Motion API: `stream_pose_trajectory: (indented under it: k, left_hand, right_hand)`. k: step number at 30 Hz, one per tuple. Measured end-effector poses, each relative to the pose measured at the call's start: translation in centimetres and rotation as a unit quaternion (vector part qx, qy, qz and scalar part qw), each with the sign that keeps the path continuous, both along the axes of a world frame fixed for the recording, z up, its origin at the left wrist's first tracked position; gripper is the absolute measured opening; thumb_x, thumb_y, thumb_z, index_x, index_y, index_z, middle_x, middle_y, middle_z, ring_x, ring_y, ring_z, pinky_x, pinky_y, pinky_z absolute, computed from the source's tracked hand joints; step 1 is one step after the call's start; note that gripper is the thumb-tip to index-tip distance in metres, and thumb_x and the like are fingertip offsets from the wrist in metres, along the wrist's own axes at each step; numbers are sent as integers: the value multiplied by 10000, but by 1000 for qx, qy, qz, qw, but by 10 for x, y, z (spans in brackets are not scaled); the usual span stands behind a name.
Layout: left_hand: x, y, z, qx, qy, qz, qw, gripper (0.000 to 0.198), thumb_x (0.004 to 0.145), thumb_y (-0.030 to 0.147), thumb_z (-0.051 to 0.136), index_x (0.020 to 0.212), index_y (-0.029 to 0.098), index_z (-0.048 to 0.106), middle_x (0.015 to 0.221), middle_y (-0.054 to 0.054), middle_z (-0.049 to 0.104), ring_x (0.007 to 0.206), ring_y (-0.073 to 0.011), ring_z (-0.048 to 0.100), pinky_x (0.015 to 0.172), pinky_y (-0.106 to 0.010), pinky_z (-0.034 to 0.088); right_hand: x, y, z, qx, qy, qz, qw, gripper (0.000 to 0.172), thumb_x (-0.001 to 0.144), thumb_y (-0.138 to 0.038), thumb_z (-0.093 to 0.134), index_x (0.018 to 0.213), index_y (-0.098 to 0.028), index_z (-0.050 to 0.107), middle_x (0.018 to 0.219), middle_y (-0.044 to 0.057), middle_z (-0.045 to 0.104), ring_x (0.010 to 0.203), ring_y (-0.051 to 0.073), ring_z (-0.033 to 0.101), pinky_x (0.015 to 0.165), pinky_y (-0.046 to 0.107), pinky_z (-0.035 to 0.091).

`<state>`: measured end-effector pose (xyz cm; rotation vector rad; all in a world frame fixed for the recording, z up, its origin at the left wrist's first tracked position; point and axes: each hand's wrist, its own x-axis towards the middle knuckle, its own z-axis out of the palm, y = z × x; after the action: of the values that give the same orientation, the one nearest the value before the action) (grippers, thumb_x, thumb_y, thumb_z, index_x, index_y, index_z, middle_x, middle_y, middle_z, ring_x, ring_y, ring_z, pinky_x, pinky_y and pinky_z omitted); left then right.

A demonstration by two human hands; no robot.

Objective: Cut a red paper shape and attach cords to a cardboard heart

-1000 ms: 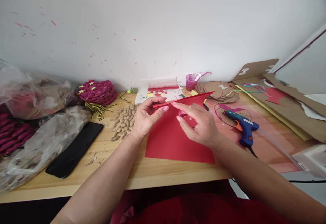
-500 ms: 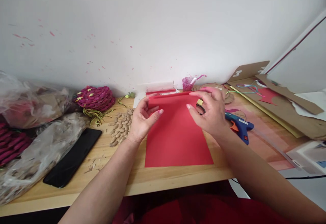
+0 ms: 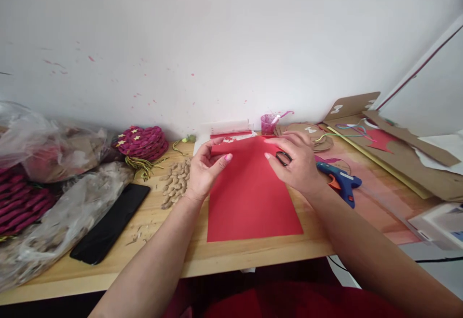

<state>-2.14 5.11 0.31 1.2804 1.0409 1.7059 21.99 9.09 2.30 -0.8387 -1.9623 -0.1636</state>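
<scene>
A red paper sheet (image 3: 249, 197) lies flat on the wooden table (image 3: 202, 253) in front of me. My left hand (image 3: 204, 171) pinches its far left corner between thumb and fingers. My right hand (image 3: 294, 163) rests over the sheet's far right corner, fingers spread on the paper. A black loop of scissors (image 3: 284, 158) shows under that hand's fingers.
A blue glue gun (image 3: 340, 180) lies right of my right hand. Peanuts (image 3: 175, 183) are heaped left of the sheet, beside a black phone (image 3: 112, 221). Plastic bags (image 3: 54, 202) and magenta woven pieces (image 3: 142, 142) fill the left. Cardboard cutouts (image 3: 405, 159) cover the right. A pink cup (image 3: 268, 124) stands by the wall.
The sheet's far edge was lifted and curled toward me; now it lies unrolled flat. Both hands moved away from me to its far corners.
</scene>
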Motion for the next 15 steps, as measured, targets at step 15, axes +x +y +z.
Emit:
stream_pose_trajectory:
  k: [15]
  left_hand:
    - [4,0,1,18,33,-4,999,674,701,379,880,1281,248,564,1219,-97,655,1140,-239,652,977,-364,539]
  right_hand:
    - [-11,-12,-5,-47,-60,13,997,100,919,-200,621,953,-246,703,924,35,754,908,247,628,847,436,397]
